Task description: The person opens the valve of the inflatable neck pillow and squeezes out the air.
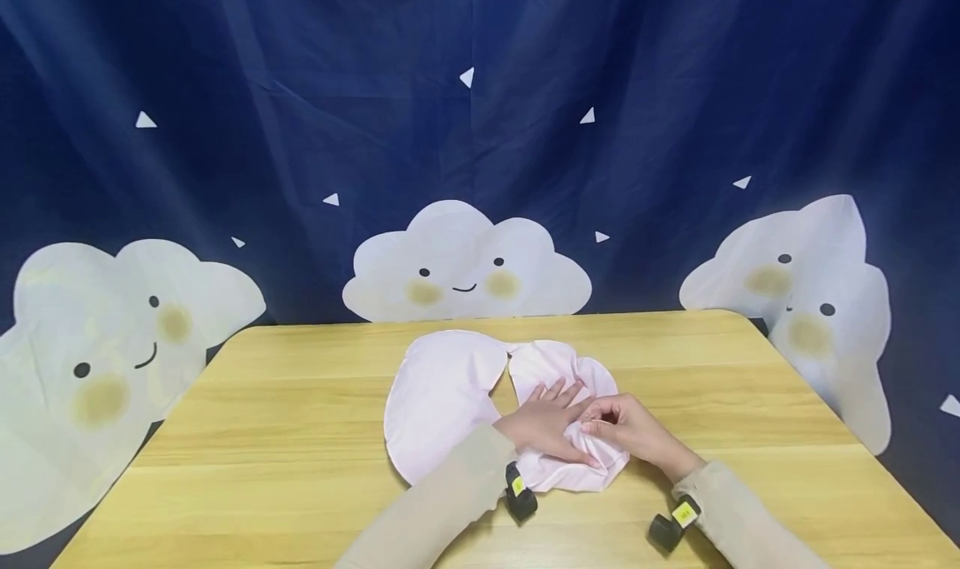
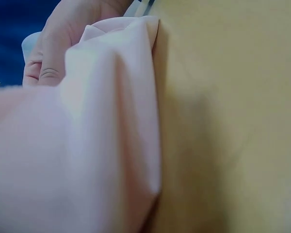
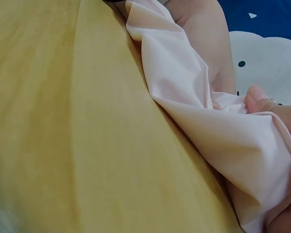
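Note:
A pale pink U-shaped neck pillow (image 1: 438, 402) lies on the table, its left lobe smooth and full, its right lobe flatter and wrinkled. Flat on that right lobe rests my left hand (image 1: 549, 426), its fingers spread. My right hand (image 1: 633, 429) pinches a fold of the fabric at the lobe's right side, close beside the left hand. Loose pink fabric (image 2: 94, 145) fills much of the left wrist view. In the right wrist view, the gathered fabric (image 3: 237, 141) runs to the right thumb (image 3: 262, 102). What lies under the fabric is hidden.
The wooden table (image 1: 285, 436) spreads around the pillow. Behind it hangs a dark blue curtain (image 1: 390, 136) with white clouds and small triangles. A black wrist device (image 1: 519, 492) sits on the left sleeve, another (image 1: 675, 523) on the right.

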Tool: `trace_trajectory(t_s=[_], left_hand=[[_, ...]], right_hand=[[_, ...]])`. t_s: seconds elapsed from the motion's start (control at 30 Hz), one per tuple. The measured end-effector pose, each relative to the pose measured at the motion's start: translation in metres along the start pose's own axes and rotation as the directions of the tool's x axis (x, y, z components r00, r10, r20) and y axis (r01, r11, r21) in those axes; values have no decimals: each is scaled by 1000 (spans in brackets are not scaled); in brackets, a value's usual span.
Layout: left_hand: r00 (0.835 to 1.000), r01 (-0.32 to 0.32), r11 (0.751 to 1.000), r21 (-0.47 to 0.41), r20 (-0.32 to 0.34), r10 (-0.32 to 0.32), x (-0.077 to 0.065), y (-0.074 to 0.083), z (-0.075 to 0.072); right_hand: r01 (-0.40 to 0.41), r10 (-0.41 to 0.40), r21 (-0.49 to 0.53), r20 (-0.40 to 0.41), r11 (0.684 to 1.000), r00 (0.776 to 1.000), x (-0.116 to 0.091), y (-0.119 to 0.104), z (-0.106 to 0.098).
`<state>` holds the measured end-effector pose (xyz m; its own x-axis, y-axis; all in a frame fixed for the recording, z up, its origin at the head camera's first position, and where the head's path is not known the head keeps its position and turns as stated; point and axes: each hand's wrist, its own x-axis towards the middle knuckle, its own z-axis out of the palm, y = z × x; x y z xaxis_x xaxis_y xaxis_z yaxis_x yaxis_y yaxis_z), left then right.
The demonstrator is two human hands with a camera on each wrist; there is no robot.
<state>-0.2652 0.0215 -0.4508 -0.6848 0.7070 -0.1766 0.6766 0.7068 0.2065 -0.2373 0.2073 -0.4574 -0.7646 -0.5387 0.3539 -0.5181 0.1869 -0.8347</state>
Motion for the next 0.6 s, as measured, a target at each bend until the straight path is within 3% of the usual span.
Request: trace_trajectory(t_s=[0.43, 0.6], left_hand=[[999, 20, 999, 36, 44, -21, -3, 4, -4], [998, 26, 1000, 6, 54, -26, -7, 5, -7]], right_hand=[[9, -9, 9, 7, 1000, 1000, 0, 1, -1], [-2, 2, 15, -8, 1000, 1000, -1, 3, -1]])
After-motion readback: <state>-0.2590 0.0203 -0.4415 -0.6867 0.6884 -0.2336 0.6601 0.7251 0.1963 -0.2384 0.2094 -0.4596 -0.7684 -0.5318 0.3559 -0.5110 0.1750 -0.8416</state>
